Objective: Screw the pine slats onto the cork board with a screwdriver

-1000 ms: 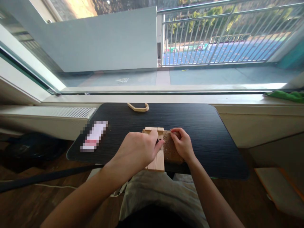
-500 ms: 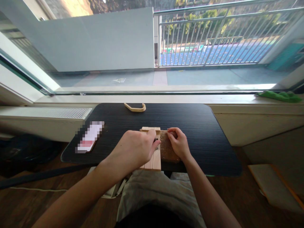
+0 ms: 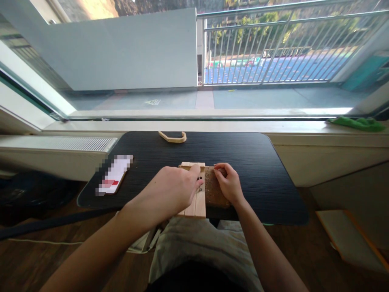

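A pale wooden piece with long grooves and a raised strip at its far end lies at the table's front edge. Dark round spots, perhaps holes or screws, show on its face. My left hand rests over it, fingers curled, thumb and forefinger close together beside the spots; whatever they hold is hidden. To the right, against the pale piece, lies a brown, speckled board. My right hand is closed at that board's right side, thumb and fingertips pinched at its far edge.
Both pieces lie on a black table. A bent wooden hook lies at its far edge, and a phone, partly blurred, at its left. Behind are a windowsill with a green cloth and a radiator.
My left thumb and forefinger have shifted slightly left, uncovering more of the dark spots. My right hand and both pieces stay where they were.
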The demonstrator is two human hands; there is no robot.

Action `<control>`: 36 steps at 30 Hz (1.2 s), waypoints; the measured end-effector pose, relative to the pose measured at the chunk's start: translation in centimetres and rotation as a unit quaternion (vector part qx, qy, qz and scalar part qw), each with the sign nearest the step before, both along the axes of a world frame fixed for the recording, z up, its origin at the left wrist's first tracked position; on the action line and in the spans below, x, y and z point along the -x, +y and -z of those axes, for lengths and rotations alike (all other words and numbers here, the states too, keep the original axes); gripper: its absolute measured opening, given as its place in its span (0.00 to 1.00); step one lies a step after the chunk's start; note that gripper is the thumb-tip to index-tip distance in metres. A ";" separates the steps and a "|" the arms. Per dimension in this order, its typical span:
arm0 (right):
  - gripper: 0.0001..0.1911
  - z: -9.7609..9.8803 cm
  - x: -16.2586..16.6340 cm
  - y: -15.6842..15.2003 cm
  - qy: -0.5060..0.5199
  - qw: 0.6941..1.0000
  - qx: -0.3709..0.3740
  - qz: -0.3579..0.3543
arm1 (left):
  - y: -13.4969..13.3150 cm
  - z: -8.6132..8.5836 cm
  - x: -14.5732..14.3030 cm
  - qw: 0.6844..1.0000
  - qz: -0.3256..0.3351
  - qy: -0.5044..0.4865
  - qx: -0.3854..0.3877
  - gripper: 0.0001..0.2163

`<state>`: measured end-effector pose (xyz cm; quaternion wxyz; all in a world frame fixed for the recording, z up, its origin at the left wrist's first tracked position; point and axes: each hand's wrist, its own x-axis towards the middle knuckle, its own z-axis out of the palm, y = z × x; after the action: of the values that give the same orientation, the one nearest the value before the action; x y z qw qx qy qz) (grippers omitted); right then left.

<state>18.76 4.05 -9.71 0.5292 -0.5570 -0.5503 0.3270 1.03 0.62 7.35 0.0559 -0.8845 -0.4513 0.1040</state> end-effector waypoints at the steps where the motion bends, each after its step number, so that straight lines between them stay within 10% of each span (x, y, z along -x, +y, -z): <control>1: 0.07 0.0 0.0 0.0 -0.002 1.000 -0.001 0.000 | 0.0 -0.1 0.0 1.000 0.003 -0.007 0.010 0.13; 7: 0.07 -0.2 0.0 -0.1 -0.007 1.000 -0.002 0.003 | -0.1 0.1 -0.3 0.998 0.011 -0.052 0.031 0.11; 16: 0.07 -0.3 0.0 -0.2 0.002 1.000 0.001 0.002 | 0.0 0.2 -0.3 0.981 -0.188 0.009 -0.039 0.29; 36: 0.07 -0.3 0.0 -0.1 -0.003 1.000 0.001 0.002 | 0.6 -0.1 -0.7 0.997 -0.070 0.000 -0.021 0.20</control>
<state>18.79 3.94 -9.45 0.5280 -0.5593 -0.5505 0.3246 1.74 1.17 7.42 0.0672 -0.8493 -0.5144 0.0978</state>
